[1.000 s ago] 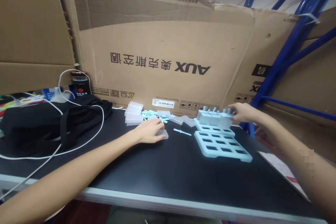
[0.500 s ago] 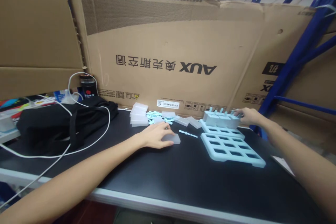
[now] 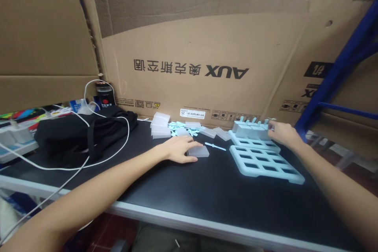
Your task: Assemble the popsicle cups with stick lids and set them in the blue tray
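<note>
My left hand (image 3: 180, 149) lies low over the black table, thumb and forefinger spread beside a flat translucent plastic case (image 3: 199, 151). At the right, my right hand (image 3: 283, 133) has its fingers closed at the end of a row of pale blue ice pop molds (image 3: 251, 130). Light blue sticks (image 3: 247, 120) poke up from these molds, which stand in the back part of a pale blue rack (image 3: 240, 167). Rectangular openings cover the rack's front part. One loose blue stick (image 3: 215, 146) lies between the case and the rack. My right fingertips are partly hidden.
Stacked translucent cases (image 3: 160, 126) and a pile of blue sticks (image 3: 176, 126) lie toward the back. A black bag (image 3: 65, 138) with a white cable (image 3: 127, 136) occupies the left. Behind stands a large cardboard sheet (image 3: 189, 43); a blue metal post (image 3: 330, 75) rises at right.
The view has shifted a little, moving the scene to the right. My left forefinger has lifted and spread away from the thumb beside the case. My right hand stays at the mold row.
</note>
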Demonstrator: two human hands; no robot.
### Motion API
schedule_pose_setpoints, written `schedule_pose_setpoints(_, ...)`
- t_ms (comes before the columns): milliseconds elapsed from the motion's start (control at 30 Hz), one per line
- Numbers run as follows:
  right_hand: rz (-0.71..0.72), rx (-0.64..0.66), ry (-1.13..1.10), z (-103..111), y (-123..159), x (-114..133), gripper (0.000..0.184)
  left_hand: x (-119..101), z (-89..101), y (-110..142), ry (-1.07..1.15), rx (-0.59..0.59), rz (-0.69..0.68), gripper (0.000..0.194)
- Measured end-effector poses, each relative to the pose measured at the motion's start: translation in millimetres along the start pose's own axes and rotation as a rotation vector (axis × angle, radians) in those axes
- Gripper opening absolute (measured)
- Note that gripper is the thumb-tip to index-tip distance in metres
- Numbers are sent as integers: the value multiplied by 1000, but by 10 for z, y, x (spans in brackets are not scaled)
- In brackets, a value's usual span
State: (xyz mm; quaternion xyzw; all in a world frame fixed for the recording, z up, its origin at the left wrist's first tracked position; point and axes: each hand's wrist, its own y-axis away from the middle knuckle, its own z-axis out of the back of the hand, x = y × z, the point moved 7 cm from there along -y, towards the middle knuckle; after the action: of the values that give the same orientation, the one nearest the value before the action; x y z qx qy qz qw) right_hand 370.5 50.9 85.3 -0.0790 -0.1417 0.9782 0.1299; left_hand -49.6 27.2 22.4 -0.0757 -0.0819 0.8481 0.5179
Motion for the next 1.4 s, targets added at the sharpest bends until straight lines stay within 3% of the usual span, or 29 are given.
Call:
schedule_pose_setpoints(200,-54,16,3,-63,68,-42,28,-18,66,40,74,37,-9,66)
schedule_pose_setpoints(300,-68,45,19,5,133,-32,31,-14,102,46,138,28,-22,55)
schedule_pose_setpoints(400,-95,-176,79,282,222,164,34,43,134,18,108,-50,-15,41)
schedule_pose_setpoints(467,-12,-317,55,425,265,531,34,128,147,-8,18,-120,33,36)
schedule_pose_setpoints(500,87,-313,14,431,265,795,30,179,151,-17,-33,-151,70,34)
schedule_pose_setpoints(567,366,-210,-55,348,264,1433,25,281,154,-25,-116,-201,146,30)
schedule_pose_setpoints(633,517,-75,-54,202,252,1987,24,364,153,-18,-156,-236,199,29)
schedule_pose_setpoints(700,533,32,-40,48,205,2373,35,427,137,-7,-161,-245,225,28)
schedule_pose_setpoints(767,492,114,-29,-98,145,2595,48,478,104,0,-154,-223,239,28)
schedule_pose_setpoints(867,440,177,-23,-238,82,2704,51,526,50,0,-144,-171,242,27)
schedule_pose_setpoints(967,439,187,-20,-240,65,2679,52,541,34,-5,-143,-154,237,27)
schedule_pose_setpoints(1267,501,196,26,169,-4,2600,66,456,45,-23,-94,-152,153,35)
schedule_pose_setpoints(1400,494,261,71,234,-15,2641,60,402,57,-23,-75,-137,118,40)
